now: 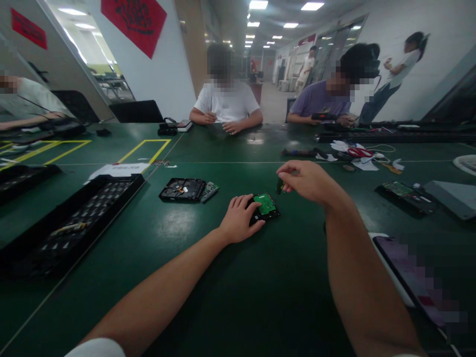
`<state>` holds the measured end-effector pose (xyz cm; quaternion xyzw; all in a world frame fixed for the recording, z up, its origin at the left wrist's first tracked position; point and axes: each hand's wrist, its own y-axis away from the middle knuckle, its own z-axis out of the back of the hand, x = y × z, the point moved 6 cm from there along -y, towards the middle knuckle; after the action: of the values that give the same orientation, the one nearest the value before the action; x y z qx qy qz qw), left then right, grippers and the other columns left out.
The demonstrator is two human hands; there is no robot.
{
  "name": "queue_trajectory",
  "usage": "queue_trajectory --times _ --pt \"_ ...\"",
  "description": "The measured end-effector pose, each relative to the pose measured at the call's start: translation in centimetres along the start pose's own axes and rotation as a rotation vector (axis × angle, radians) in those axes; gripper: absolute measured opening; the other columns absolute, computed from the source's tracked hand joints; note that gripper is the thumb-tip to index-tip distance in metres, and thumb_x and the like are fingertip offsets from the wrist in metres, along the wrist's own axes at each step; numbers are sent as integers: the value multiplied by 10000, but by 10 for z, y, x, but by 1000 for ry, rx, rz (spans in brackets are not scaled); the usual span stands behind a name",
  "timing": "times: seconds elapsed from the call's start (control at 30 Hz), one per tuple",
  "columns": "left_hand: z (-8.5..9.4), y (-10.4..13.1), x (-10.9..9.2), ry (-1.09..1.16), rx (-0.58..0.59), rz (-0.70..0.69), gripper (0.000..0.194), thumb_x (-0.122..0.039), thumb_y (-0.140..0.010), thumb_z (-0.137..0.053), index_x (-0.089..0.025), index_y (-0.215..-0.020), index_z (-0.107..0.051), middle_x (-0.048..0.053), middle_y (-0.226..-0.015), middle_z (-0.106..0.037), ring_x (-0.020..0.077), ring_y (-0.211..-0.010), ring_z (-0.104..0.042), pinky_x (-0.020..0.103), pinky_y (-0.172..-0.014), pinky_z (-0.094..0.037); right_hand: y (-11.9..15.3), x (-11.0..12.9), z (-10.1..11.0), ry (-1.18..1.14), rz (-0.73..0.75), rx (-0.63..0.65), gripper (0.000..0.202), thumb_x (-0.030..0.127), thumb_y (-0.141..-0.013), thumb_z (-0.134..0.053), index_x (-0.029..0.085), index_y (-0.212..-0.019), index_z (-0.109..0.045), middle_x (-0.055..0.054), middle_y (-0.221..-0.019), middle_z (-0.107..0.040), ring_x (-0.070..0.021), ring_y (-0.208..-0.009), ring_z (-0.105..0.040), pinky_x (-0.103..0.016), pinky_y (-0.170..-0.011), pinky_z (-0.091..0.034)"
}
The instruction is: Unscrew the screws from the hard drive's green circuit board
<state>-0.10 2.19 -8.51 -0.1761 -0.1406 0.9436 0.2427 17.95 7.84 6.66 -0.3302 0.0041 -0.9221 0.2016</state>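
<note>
At center, a hard drive (265, 206) is pressed by the spread left hand (241, 218) — a screwdriver (279, 187) is pinched in the right hand (303, 182), wrist bent, above the green table (208, 297).

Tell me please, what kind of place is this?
It looks like an electronics repair or disassembly workshop: a long green worktable, a black rectangular drive with a green circuit board under the left hand, and a white-shirted person seated opposite.

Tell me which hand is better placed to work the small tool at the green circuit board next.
Probably the right hand: it already holds the small tool above the edge of the green circuit board. The left hand rests across the other side, better placed for steadying.
</note>
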Motion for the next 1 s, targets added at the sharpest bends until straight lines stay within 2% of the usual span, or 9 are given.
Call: queue_trajectory --times 0.2,0.3,0.37,0.47,0.6,0.7,0.8,0.9,1.0 --pt "0 1 0 -4 -11 -7 577 -580 -968 -616 -224 -1422 -587 166 -1556 -487 376 -1437 -451 603 -1219 -328 -1 5 1 66 60 -18 221 366 -971 -641 211 -1038 -782 -62 -952 -800 -181 -696 -709 -316 -709 -537" --pt "0 0 0 -8 -12 -6 574 -577 -970 -613 -222 -1421 -587 167 -1558 -486 378 -1441 -446 602 -1216 -330 -1 0 3 -6 -22 -64 247 354 -908 -727 183 -1086 -745 -92 -994 -801 -179 -668 -710 -314 -675 -554" --pt "0 0 0 -2 -13 -6 574 -575 -968 -618 -222 -1420 -587 167 -1560 -484 380 -1442 -445 604 -1217 -328 0 -3 4 -18 -60 -67 227 364 -887 -754 173 -1009 -731 -100 -945 -797 -188 -680 -719 -306 -657 -558" --pt "-1 0 1 15 -16 -9 573 -574 -964 -624 -224 -1416 -589 167 -1563 -483 384 -1438 -448 612 -1218 -325 0 0 2 -29 -10 -33 134 309 -924 -710 179 -957 -717 -91 -935 -792 -184 -708 -728 -293 -668 -563" --pt "-1 -1 1 15 -16 -10 578 -576 -956 -636 -228 -1416 -589 164 -1559 -486 383 -1438 -450 608 -1219 -327 -1 -3 -2 -101 -27 -6 132 215 -979 -612 173 -1067 -701 -90 -971 -791 -163 -691 -732 -287 -685 -572" --pt "-1 -1 1 6 -12 -14 579 -576 -958 -635 -223 -1415 -588 169 -1560 -484 382 -1440 -448 604 -1215 -334 -4 -4 -4 -109 -30 -6 170 309 -999 -620 180 -1054 -716 -86 -963 -788 -170 -700 -733 -300 -706 -570" --pt "-1 -1 1 14 -16 -14 570 -567 -957 -641 -232 -1415 -585 164 -1569 -477 386 -1443 -444 611 -1209 -339 -4 -1 -4 -50 27 -12 232 405 -996 -633 197 -994 -736 -70 -935 -780 -172 -700 -714 -302 -697 -548" --pt "-2 0 1 36 -26 -16 557 -555 -955 -647 -242 -1412 -588 158 -1571 -477 390 -1440 -446 625 -1205 -338 -2 2 -2 8 78 -14 179 352 -977 -657 196 -997 -741 -64 -974 -781 -157 -686 -697 -294 -699 -530" --pt "-3 0 2 42 -37 -20 555 -553 -952 -652 -245 -1410 -592 155 -1560 -487 390 -1435 -452 628 -1207 -337 -1 -1 1 0 61 -40 163 302 -949 -690 180 -1052 -720 -79 -1049 -784 -138 -636 -682 -297 -694 -528"
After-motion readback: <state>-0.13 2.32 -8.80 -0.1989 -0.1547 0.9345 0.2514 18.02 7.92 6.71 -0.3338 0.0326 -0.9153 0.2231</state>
